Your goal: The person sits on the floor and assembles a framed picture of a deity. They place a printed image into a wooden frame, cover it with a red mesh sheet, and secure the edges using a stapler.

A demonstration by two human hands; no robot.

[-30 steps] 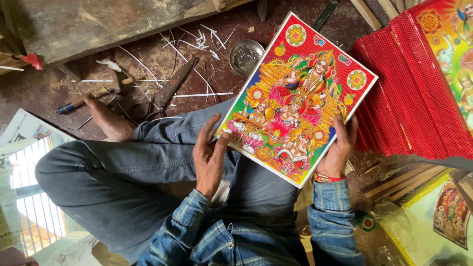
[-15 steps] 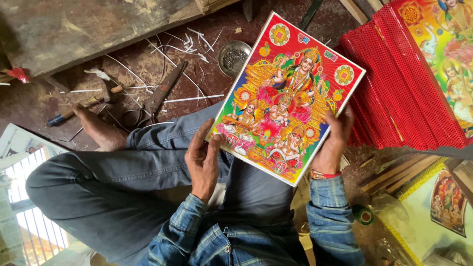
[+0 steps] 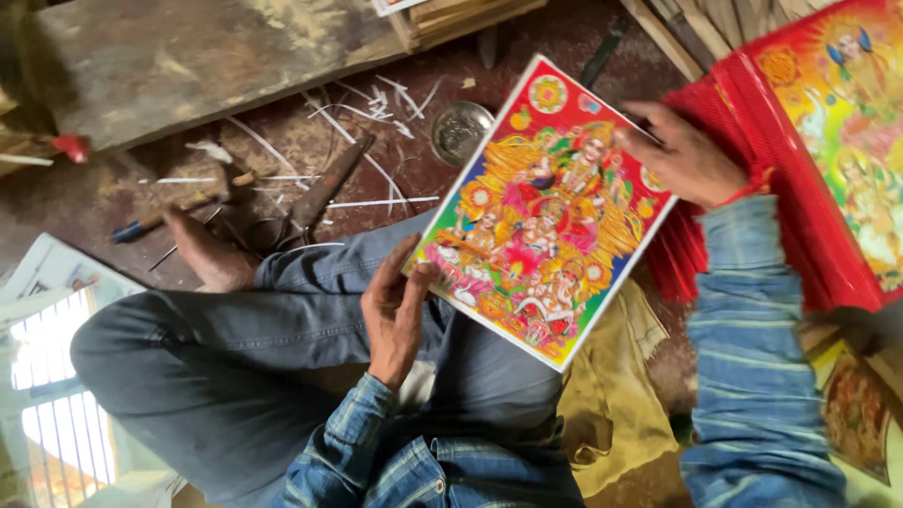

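Across the lap, the left hand (image 3: 395, 315) is gripping the colourful picture panel (image 3: 541, 212) by its edge, steadying it, while the right hand (image 3: 682, 160), fingers spread, is apparently resting over its far corner.

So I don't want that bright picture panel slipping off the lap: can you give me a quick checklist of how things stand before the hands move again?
1. Left hand grips the lower-left edge of the colourful rectangular picture panel: ok.
2. Right hand supports the panel: not ok; it lies at the upper-right edge, fingers over the print, grip unclear.
3. Panel rests on the grey-trousered knee: cannot tell; the underside is hidden.
4. Stack of red ribbed sheets clear of the panel: not ok; it sits right beside the right edge.
5. Small round metal bowl out of the way: ok; on the floor beyond the panel's top edge.
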